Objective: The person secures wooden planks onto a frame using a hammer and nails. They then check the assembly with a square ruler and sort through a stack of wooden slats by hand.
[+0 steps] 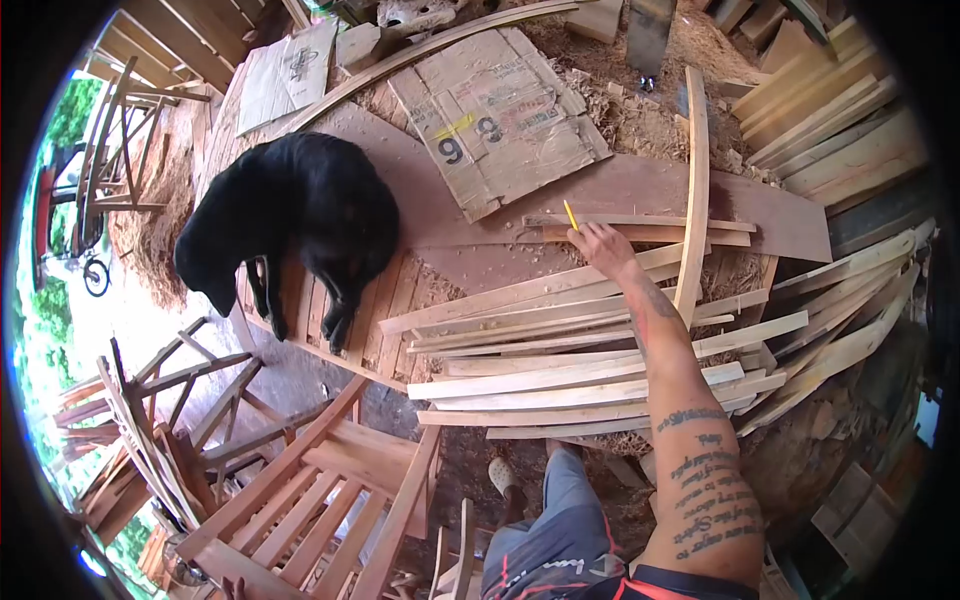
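My right hand [602,250] reaches over the workbench, its fingers closed around a yellow pencil [571,215]. Beneath and beside it lie short wooden strips [640,221]. One long board [692,190] crosses them just right of the hand. Below the forearm, several pale wooden slats [560,376] are stacked side by side. At the bottom left is a slatted wooden chair [330,500]. What look like dark fingertips, possibly of my left hand [233,588], show at the frame's lower edge by the chair; their grip is unclear.
A black dog [310,200] lies curled on the left part of the bench. Flattened cardboard [500,120] lies behind the pencil, among wood shavings [640,130]. Boards [840,110] are stacked at right. Wooden chair frames [190,400] stand at left.
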Tool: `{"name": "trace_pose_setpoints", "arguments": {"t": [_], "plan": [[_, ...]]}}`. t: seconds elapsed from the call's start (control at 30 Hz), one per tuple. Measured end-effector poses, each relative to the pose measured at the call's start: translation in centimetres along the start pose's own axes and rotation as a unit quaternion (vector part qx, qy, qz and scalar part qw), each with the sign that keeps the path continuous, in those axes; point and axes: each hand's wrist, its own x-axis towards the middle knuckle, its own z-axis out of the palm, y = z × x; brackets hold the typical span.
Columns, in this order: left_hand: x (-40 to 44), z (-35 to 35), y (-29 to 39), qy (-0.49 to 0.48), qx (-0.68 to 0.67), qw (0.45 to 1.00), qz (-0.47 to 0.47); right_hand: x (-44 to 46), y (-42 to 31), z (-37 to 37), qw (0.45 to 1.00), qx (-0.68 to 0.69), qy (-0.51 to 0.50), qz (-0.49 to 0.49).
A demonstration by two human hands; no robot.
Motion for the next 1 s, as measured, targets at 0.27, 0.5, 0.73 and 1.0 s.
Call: {"name": "trace_pose_setpoints", "arguments": {"t": [0.27, 0.5, 0.73, 1.0], "plan": [[0.6, -0.3, 0.9, 0.013, 0.017, 1.000, 0.013, 1.0, -1.3, -0.4, 0.998, -0.056, 0.026, -0.013], [0.3, 2.0, -0.4, 0.075, -0.015, 0.997, -0.009, 0.8, -2.7, -0.4, 0.998, -0.030, 0.033, 0.040], [1.0, 1.8, 2.2, 0.079, -0.026, 0.993, -0.084, -2.8, -2.4, -3.8, 0.993, 0.020, 0.104, -0.057], [1.2, 1.2, 4.0, 0.092, -0.065, 0.987, -0.111, -4.1, 6.0, -2.1, 0.952, -0.033, 0.302, -0.022]]}}
